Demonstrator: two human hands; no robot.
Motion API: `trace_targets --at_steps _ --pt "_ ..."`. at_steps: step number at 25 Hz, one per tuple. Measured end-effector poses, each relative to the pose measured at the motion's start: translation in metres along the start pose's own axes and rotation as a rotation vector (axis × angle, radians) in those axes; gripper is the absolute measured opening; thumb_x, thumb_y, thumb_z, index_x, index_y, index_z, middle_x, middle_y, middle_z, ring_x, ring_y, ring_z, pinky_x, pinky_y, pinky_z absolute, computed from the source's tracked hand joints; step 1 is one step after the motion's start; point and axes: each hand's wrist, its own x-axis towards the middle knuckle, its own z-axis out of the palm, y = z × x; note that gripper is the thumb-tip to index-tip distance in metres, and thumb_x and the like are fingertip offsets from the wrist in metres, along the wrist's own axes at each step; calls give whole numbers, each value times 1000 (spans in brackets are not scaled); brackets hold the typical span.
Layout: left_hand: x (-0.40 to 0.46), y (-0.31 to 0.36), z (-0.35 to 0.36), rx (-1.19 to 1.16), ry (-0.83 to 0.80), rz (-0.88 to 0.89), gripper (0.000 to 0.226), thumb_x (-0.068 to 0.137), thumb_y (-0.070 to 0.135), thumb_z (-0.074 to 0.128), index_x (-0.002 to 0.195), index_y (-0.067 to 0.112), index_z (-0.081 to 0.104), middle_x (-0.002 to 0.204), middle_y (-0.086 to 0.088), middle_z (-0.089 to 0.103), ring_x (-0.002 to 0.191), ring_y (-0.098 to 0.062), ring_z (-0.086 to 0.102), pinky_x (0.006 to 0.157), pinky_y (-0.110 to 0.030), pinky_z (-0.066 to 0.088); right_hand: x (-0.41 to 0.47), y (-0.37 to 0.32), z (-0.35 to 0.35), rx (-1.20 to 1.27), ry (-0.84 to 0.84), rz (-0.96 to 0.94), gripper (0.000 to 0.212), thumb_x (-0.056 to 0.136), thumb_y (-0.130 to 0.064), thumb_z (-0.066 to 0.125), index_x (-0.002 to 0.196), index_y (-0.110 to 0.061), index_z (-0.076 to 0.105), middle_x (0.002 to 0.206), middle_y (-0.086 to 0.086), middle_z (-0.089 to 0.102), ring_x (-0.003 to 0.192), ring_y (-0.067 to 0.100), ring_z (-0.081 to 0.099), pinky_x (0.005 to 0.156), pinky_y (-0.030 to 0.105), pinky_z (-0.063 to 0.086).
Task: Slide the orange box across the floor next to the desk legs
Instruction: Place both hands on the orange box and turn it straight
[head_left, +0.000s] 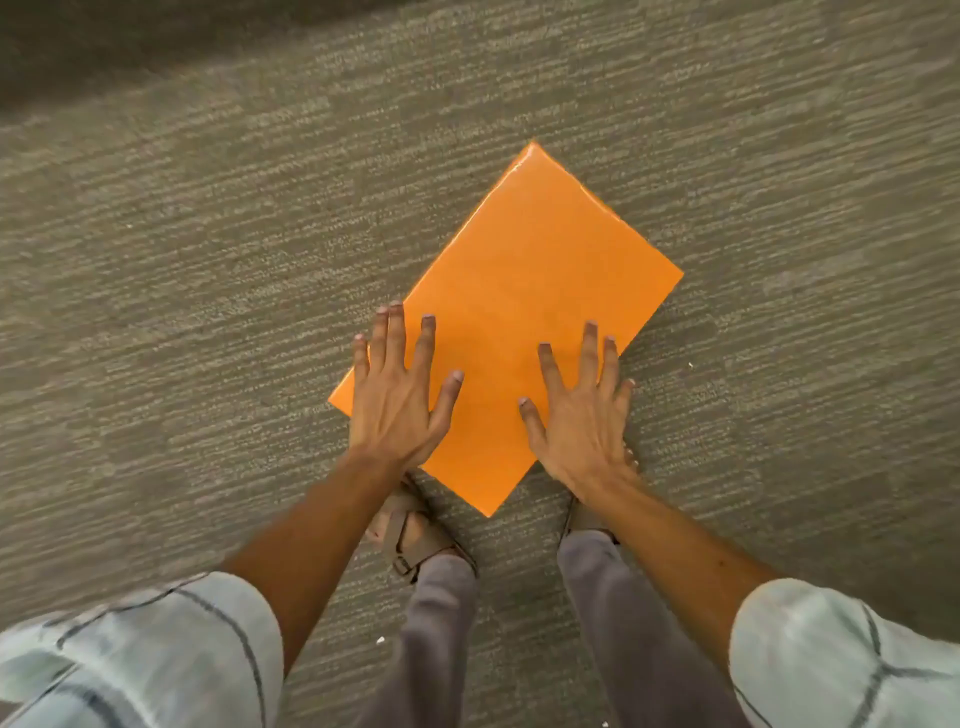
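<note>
Orange box (524, 291) lay flat on grey carpet (182, 260), turned cornerwise. Left hand (397, 402) and right hand (584, 418) lay spread, palms down, over its near end (contact unclear). Dark shadow well beyond fingertips.

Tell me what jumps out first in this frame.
The bright orange box dominates, lying flat and turned like a diamond on the grey carpet at centre. Both hands press on its near half, left hand and right hand, fingers spread. Sandalled feet stand just behind its near corner.
</note>
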Motion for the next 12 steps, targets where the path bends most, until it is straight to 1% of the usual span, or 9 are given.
trace_targets --at_steps 2,3,4,6,7,9,10,12 --pt "14 -6 4 14 -27 14 75 97 64 23 156 19 17 163 -24 9 152 -39 7 121 -59 14 4 7 5 76 -2 182 78 92 -62 47 155 -33 12 163 21 -18 148 50 2 108 69 32" --pt "22 -10 5 24 -56 23 77 95 67 25 157 22 14 163 -25 8 151 -40 8 121 -59 16 5 12 10 110 -23 231 81 90 -63 49 155 -35 10 162 22 -21 147 51 6 106 67 36" --pt "31 -13 5 14 -102 39 79 93 70 28 157 26 12 163 -25 7 150 -41 10 120 -59 18 6 19 16 181 -51 250 84 89 -63 51 156 -36 7 161 23 -22 145 52 11 104 63 41" --pt "46 -18 7 25 -197 40 87 87 75 34 157 32 5 162 -26 9 147 -44 17 117 -60 25 10 25 24 331 -105 232 89 89 -61 55 156 -39 0 161 23 -23 141 51 26 99 53 48" --pt "53 -20 6 23 -235 34 92 83 76 41 156 35 2 161 -26 11 145 -45 21 115 -60 29 13 27 27 419 -118 232 92 89 -58 58 155 -41 -2 162 23 -21 139 51 32 96 50 48" --pt "66 -23 4 3 -304 12 109 73 76 59 155 39 -2 159 -25 13 143 -46 26 110 -60 37 18 29 31 627 -118 272 98 86 -52 67 154 -47 -3 164 20 -14 143 47 30 101 48 45" --pt "70 -24 4 -7 -330 1 118 66 74 68 155 41 -3 159 -24 13 142 -46 26 108 -60 38 20 29 34 727 -105 292 102 83 -50 71 153 -50 -3 165 18 -6 144 44 28 104 49 42" --pt "74 -28 4 -5 -362 5 132 56 71 79 153 45 -7 159 -21 9 143 -46 24 108 -60 39 23 29 38 877 -57 309 105 80 -43 77 151 -52 0 161 17 14 142 40 33 106 51 40"
